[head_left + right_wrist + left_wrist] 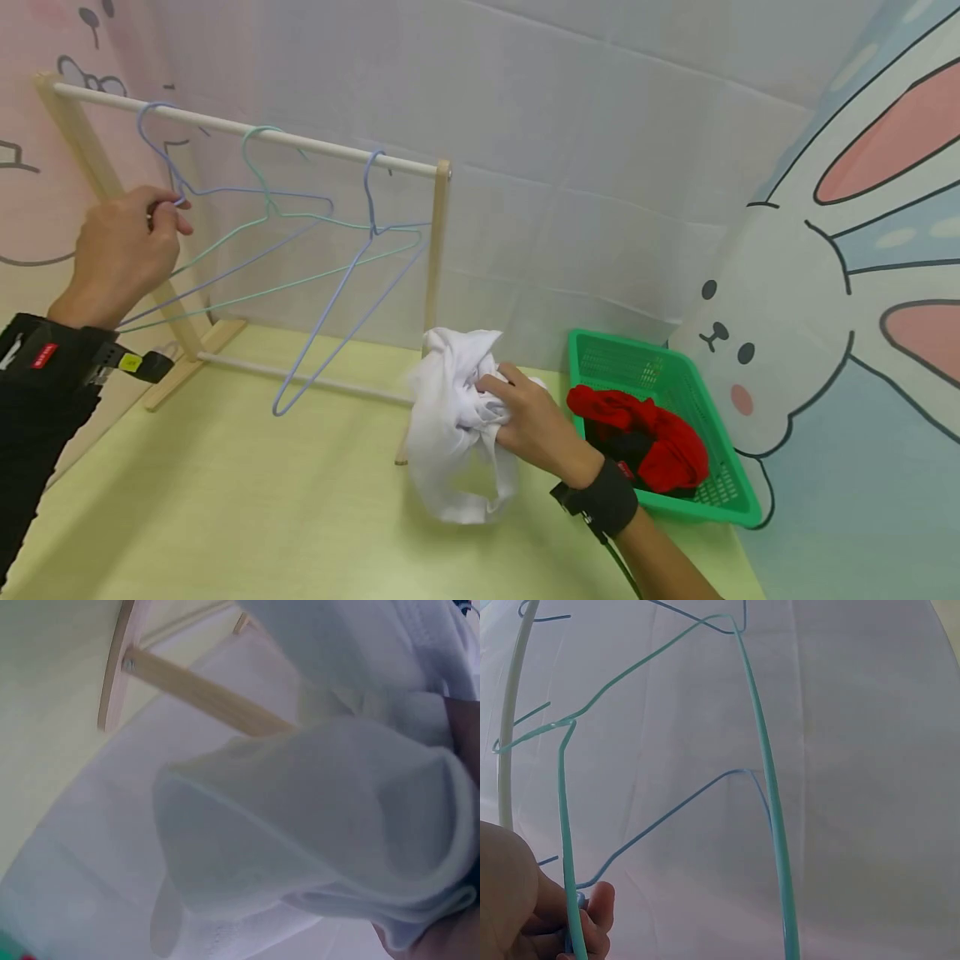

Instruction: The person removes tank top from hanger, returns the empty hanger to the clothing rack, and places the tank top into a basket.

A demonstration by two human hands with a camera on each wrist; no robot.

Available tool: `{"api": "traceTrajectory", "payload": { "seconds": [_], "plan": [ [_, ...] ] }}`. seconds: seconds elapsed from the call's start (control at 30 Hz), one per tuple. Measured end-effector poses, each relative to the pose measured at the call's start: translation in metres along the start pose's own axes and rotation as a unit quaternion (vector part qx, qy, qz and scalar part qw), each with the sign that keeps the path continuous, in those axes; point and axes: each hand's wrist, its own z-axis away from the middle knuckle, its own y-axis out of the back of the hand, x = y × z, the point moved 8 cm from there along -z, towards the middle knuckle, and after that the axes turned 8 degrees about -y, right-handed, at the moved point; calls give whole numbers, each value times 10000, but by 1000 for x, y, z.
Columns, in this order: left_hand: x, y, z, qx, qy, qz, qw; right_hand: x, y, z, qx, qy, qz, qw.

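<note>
At the left end of the rack, my left hand (127,250) grips a blue wire hanger (667,816) at its neck, just under the hook. That hook still sits over the rail. A mint-green hanger (768,765) hangs beside it, overlapping it in the left wrist view. Another blue hanger (318,327) hangs nearer the rack's right post. My right hand (532,425) holds a bunched white garment (442,425) in front of that post, over the table. Loose folds and a strap-like loop droop below the fingers. In the right wrist view the cloth covers most of the fingers.
The rack has a white rail (337,151) on wooden posts, standing on a pale yellow table (262,500). A green basket (630,358) at the right contains red clothing (667,442) and something black. A white curtain (540,167) hangs behind; a rabbit drawing (772,333) decorates the right side.
</note>
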Motion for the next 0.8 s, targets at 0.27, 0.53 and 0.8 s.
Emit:
{"api": "traceTrajectory", "payload": {
  "seconds": [0.27, 0.53, 0.8],
  "plan": [
    [1, -7, 3, -29, 12, 69, 10000, 34, 48, 7, 188, -412, 247, 9987],
    [3, -10, 3, -51, 140, -3, 9999, 60, 73, 10, 330, -718, 397, 9961],
    [-3, -13, 5, -275, 270, -31, 9993, 83, 92, 13, 348, -1143, 389, 9921]
  ]
}}
